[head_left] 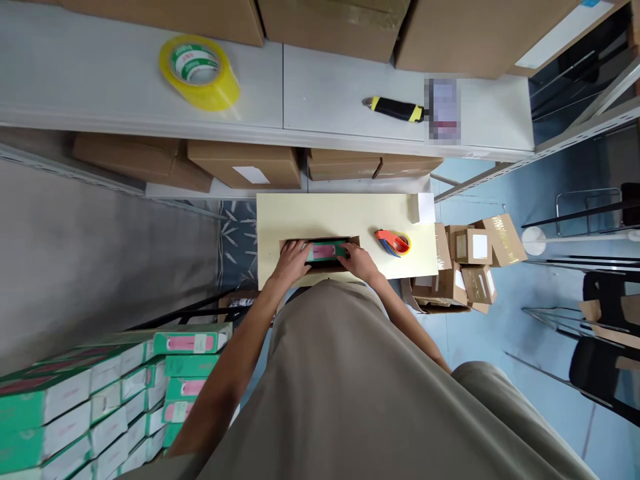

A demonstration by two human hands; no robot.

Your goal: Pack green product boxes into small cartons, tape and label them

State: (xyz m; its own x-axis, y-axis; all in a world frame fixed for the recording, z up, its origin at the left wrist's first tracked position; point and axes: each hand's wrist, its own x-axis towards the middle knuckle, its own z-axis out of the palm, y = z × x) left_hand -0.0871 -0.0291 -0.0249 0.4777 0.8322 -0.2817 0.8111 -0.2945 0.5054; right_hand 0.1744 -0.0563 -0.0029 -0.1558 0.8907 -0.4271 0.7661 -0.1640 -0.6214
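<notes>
A green box (326, 251) with a pink picture on top lies inside an open brown cardboard box (354, 240) on a pale yellow table (310, 213). My left hand (293, 261) grips the green box at its left end, its fingers bent over the cardboard edge. At the other end my right hand (359, 260) holds the same green box, thumb and fingers curled on it. The palms and parts of the cardboard walls hide the box's ends. Right of my hands lies a red and blue tape dispenser (393, 243) with yellow tape.
A small white box (425, 208) stands at the table's back right corner. On the shelf (310, 87) are a yellow tape roll (200, 72) and a black-yellow knife (397, 109). Stacked green boxes (115, 400) fill the lower left. Cardboard boxes (465, 267) pile up right of the table.
</notes>
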